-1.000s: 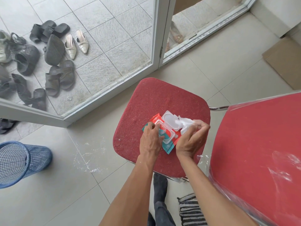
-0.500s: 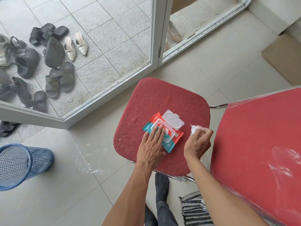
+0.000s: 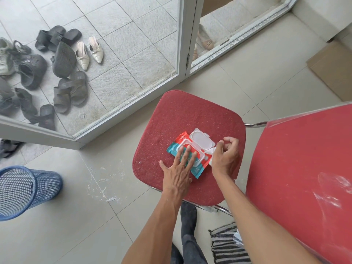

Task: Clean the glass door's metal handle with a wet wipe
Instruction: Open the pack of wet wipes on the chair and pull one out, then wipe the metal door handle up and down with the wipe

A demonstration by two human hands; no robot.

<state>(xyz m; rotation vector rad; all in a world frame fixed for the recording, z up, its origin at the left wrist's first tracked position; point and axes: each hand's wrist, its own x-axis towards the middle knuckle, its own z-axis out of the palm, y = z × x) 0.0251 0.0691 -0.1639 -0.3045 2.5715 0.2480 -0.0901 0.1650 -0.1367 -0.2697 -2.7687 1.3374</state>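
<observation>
A red and teal wet-wipe pack [image 3: 177, 142] lies on the red chair seat [image 3: 182, 115], its white lid [image 3: 202, 139] flipped open. My left hand [image 3: 179, 168] lies flat on the pack with fingers spread. My right hand [image 3: 225, 157] sits at the pack's right edge, near the lid, pinching a white wet wipe [image 3: 211, 151] that is mostly hidden under the fingers. The glass door [image 3: 118, 60] with its pale frame stands beyond the chair. Its metal handle is out of view.
A second red chair [image 3: 304, 168] wrapped in plastic stands at the right. A blue mesh bin [image 3: 26, 189] is at the left. Several shoes [image 3: 62, 73] lie behind the glass. Cardboard [image 3: 333, 67] lies at the far right, a striped mat [image 3: 226, 244] near my feet.
My right hand pulled the wipe free of the pack out to the right, then came back to the lid's edge. My left hand went from gripping the pack to lying flat on it.
</observation>
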